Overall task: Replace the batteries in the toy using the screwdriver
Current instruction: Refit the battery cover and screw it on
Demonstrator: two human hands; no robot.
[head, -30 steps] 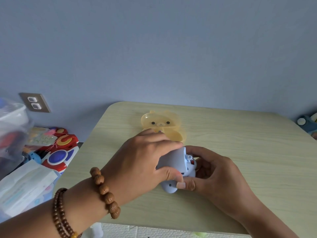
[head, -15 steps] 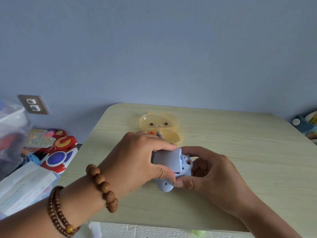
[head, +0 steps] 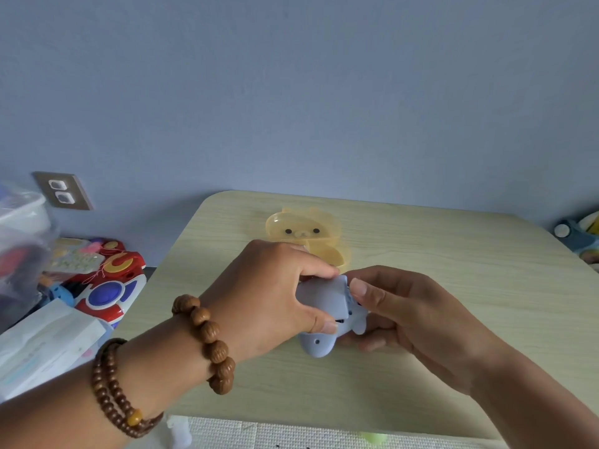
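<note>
A pale blue plastic toy is held just above the wooden table, between both hands. My left hand grips its flat blue battery cover with thumb and fingers curled round it. My right hand cups the toy's body from the right, thumb pressed at the cover's edge. Behind them sits an open yellow bear-faced box, its inside mostly hidden by my left hand. No screwdriver shows.
Colourful toys and a white paper packet lie on the floor to the left, under a wall socket. More toys sit past the table's right edge. A white mat lies below the near edge.
Both hands and the toy have shifted slightly left and away. My right thumb has moved up from the toy's lower side to the cover's top edge. The box contents are now covered.
</note>
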